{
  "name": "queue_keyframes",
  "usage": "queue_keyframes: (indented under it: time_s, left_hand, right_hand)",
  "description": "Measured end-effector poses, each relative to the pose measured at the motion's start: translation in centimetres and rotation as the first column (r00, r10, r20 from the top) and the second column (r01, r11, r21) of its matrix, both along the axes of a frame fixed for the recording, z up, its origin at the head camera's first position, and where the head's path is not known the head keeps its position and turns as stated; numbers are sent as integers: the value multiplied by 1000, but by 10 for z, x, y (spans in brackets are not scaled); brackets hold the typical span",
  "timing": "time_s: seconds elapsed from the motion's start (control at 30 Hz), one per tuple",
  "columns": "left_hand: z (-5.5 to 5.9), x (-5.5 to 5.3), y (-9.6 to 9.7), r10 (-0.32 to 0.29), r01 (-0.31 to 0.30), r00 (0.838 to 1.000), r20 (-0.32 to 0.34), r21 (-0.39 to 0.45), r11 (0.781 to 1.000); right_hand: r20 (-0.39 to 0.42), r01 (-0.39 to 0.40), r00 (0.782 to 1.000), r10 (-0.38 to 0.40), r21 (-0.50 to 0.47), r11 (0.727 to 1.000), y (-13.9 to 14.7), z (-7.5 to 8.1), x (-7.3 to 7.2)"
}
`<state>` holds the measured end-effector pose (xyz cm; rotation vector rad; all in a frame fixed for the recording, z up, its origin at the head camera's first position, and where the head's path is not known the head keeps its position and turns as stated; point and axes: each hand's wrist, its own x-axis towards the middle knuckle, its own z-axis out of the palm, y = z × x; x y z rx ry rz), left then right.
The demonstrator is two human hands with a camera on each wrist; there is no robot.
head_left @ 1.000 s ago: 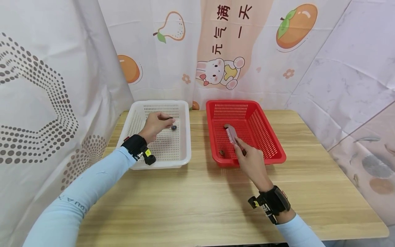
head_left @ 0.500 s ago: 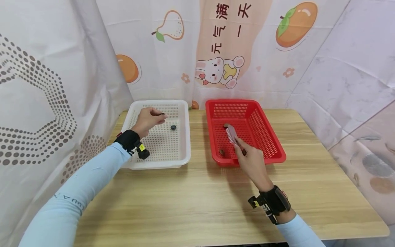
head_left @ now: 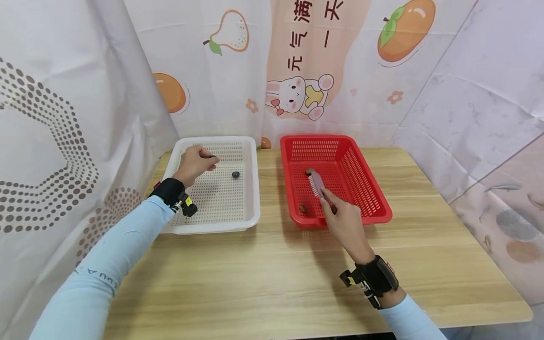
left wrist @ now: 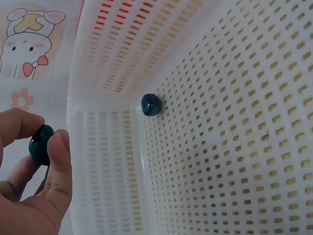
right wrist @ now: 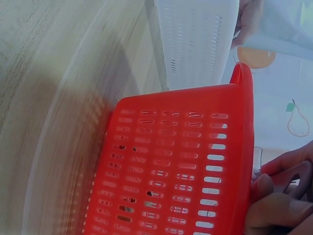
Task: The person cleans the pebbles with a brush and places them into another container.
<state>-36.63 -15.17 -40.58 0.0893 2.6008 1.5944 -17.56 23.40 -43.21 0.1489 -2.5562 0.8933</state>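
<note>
My left hand [head_left: 193, 165] is raised over the white basket [head_left: 255, 198], pinching a glossy dark green stone [left wrist: 37, 148] between thumb and fingers. A second smooth stone [left wrist: 151, 105], dark blue-green, lies on the basket floor, apart from the hand. Over the red basket [head_left: 378, 198] my right hand [head_left: 346, 224] grips a brush [head_left: 317, 182] with a pinkish-mauve back and white bristles. The brush's far end reaches a small brown object [head_left: 309, 171]; whether they touch I cannot tell. Another brown piece [head_left: 302, 208] lies near the basket's front left corner.
Both baskets stand side by side on a wooden table [head_left: 272, 283], a narrow gap between them. A printed curtain [head_left: 238, 94] hangs behind, and white cloth [head_left: 119, 118] closes off the left side. The red basket's wall [right wrist: 161, 161] hides most of the right wrist view.
My left hand has drawn left with its stone, away from the stone on the basket floor. The right hand and brush stay in nearly the same place.
</note>
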Motion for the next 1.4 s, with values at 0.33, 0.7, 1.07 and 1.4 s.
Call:
queue_keyframes:
  time_s: [0.33, 0.7, 1.07, 1.4]
  left_hand:
    - [-19, -8, -11, -64, 38, 991, -115, -216, 976]
    - [-31, -11, -3, -101, 40, 985, -138, -386, 922]
    - [-41, -24, -6, -187, 42, 950, -249, -493, 869]
    - [-49, -34, -4, -175, 39, 956, -235, -490, 871]
  right_hand:
    - [10, -8, 1000, 8, 6, 1000, -1, -1, -1]
    - [32, -5, 999, 5, -6, 1000, -2, -2, -2]
    - [28, -10, 1000, 10, 0, 1000, -2, -1, -5]
    - [20, 7, 1000, -7, -3, 1000, 1, 0, -2]
